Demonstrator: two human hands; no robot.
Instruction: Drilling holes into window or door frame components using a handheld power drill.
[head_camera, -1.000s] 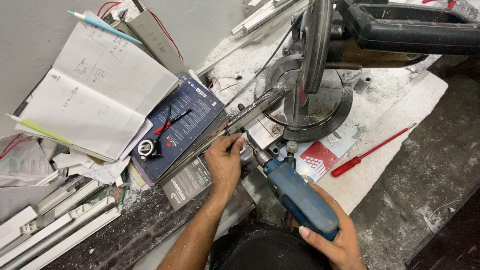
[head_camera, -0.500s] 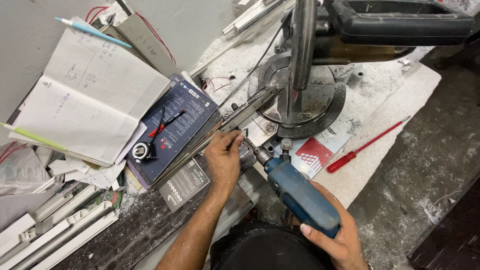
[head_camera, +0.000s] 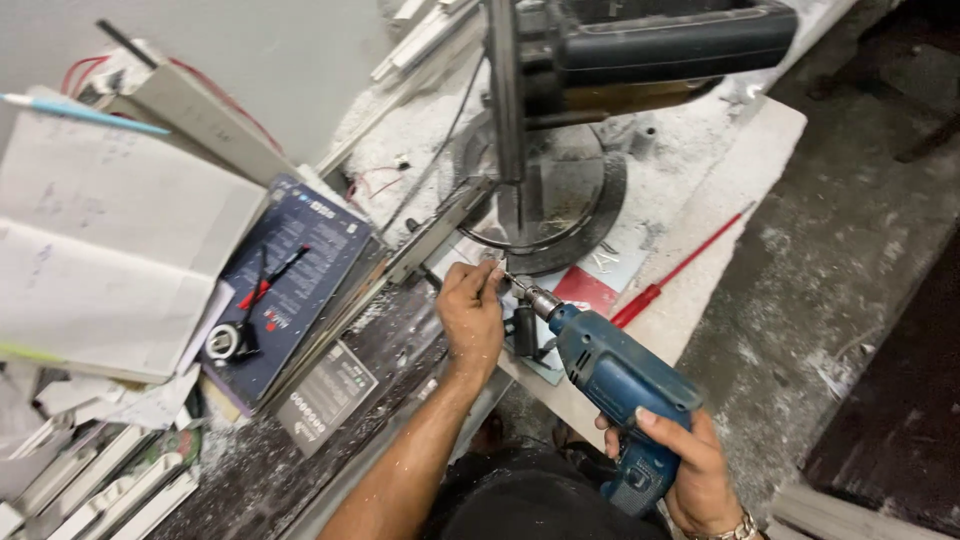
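Behind the left hand (head_camera: 470, 310), the drill (head_camera: 615, 385) bit's tip hides.

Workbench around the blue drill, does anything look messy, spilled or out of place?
Yes. White dust and shavings lie spilled across the bench around the round saw base. A red-handled screwdriver lies loose near the bench edge, right beside the blue electric drill.

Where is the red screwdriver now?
In the head view the red screwdriver lies on the white bench top, right of the blue drill and beside the saw's round base.
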